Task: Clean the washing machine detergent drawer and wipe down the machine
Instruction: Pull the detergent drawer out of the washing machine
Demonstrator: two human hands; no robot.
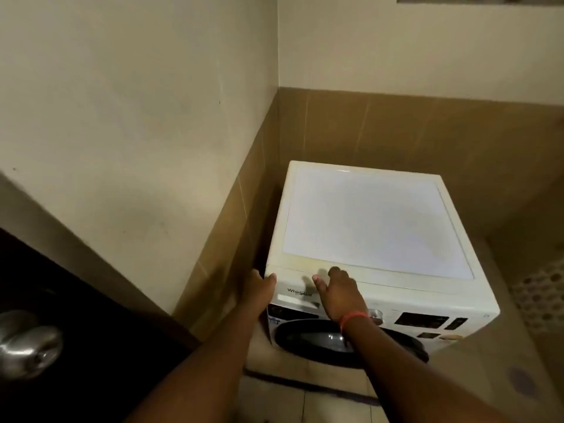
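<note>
Sitting tight in the corner of the room is the white front-loading washing machine [363, 221], its left side close to the tan tiled wall [244, 209] and its flat top bare and bright. On the front panel, upper left, we see the detergent drawer [297, 296], pushed in flush with the Whirlpool name printed on it. And look at the hands: the left hand [259, 288] is at the machine's front left corner, thumb on the front face at the drawer's left end, the other fingers reaching round the side where they go out of sight, so whether they curl onto the edge cannot be told. The right hand [340, 293] lies over the drawer's right end, fingers loose and spread apart, fingertips up on the front lip of the top, thumb pointing left across the panel; it grips nothing. An orange band [352, 319] rings that wrist. Below the forearms sits the dark round door [311, 337], and right of it the control knob [376, 315] and dark display [421, 320]. Far left, a dark door [76, 331] with a metal knob [29, 343].
</note>
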